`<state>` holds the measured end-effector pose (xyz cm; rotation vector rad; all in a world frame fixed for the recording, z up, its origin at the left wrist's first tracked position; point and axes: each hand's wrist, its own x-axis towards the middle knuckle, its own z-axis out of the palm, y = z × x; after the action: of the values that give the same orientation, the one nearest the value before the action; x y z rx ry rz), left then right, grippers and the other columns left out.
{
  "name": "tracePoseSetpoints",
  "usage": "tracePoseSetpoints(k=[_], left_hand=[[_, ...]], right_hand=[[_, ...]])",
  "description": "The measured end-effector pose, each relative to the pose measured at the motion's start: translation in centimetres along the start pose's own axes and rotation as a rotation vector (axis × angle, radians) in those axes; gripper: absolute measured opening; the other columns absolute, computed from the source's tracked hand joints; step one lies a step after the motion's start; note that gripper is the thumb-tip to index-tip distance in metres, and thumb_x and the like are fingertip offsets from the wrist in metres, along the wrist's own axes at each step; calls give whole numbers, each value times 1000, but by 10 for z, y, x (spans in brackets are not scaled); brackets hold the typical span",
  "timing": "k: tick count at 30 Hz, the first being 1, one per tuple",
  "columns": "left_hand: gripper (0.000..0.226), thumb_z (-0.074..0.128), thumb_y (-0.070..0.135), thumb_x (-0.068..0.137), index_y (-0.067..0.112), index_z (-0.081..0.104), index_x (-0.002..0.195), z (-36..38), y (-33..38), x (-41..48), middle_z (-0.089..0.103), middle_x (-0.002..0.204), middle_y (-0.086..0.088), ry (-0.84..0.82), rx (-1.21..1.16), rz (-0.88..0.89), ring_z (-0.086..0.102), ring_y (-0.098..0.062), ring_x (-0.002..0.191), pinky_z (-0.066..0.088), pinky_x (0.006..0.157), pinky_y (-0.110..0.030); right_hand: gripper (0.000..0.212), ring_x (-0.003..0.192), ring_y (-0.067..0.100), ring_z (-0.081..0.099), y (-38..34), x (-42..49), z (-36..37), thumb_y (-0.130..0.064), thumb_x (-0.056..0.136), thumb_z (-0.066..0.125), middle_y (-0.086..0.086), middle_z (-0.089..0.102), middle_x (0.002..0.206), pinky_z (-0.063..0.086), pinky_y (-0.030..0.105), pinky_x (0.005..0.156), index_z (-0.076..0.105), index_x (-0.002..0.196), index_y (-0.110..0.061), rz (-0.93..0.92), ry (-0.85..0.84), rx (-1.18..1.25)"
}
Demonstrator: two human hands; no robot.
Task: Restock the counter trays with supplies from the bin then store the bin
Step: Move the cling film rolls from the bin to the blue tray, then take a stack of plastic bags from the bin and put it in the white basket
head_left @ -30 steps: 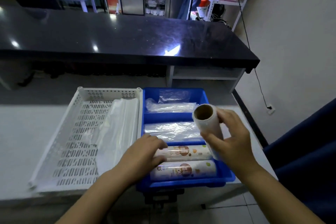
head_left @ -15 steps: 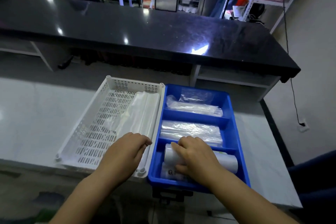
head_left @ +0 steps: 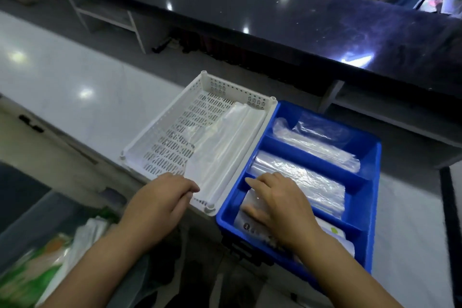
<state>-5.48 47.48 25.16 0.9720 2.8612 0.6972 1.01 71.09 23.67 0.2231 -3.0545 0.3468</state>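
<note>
Both hands have barely moved since a moment ago; the right hand (head_left: 277, 204) lies open and flat on the rolls (head_left: 252, 226) in the blue tray's (head_left: 373, 197) near slot; the left hand (head_left: 162, 200), loosely curled, rests on the white tray's (head_left: 160, 127) near edge, holding nothing; both trays sit side by side on the counter (head_left: 75, 82).

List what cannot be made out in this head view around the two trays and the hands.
- Rolls in the blue tray's nearest compartment: mostly covered by the right hand; count and label unreadable.
- Left hand at the white tray's near edge: fingers curl under, so any grip is hidden.
- Green and white items at lower left: motion-blurred and cut by the frame edge.
- Blue tray's near right corner: hidden behind the right forearm.
</note>
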Motion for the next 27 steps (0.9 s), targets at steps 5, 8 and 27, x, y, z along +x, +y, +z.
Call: tracePoseSetpoints(k=[5, 8, 27], left_hand=[[19, 54, 22, 86, 16, 71, 91, -25, -27, -40, 71, 86, 0, 52, 60, -152, 64, -23, 82, 52, 68, -35], [13, 62, 13, 85, 19, 70, 94, -42, -52, -68, 69, 87, 4, 104, 101, -276, 61, -18, 84, 43, 67, -28], [19, 54, 25, 90, 24, 68, 103, -104, -312, -302, 69, 102, 3, 138, 58, -864, 59, -20, 97, 41, 69, -30]], right_hand=[[28, 80, 27, 66, -46, 29, -4, -22, 78, 72, 6, 71, 91, 56, 41, 66, 70, 104, -12, -145, 50, 77], [21, 78, 26, 66, -82, 43, -2, -21, 81, 69, 6, 72, 89, 55, 38, 64, 71, 101, -14, -257, 3, 59], [32, 97, 16, 57, -345, 145, 140, -35, 95, 37, -4, 62, 107, 47, 30, 80, 61, 113, -24, -562, -379, -64]])
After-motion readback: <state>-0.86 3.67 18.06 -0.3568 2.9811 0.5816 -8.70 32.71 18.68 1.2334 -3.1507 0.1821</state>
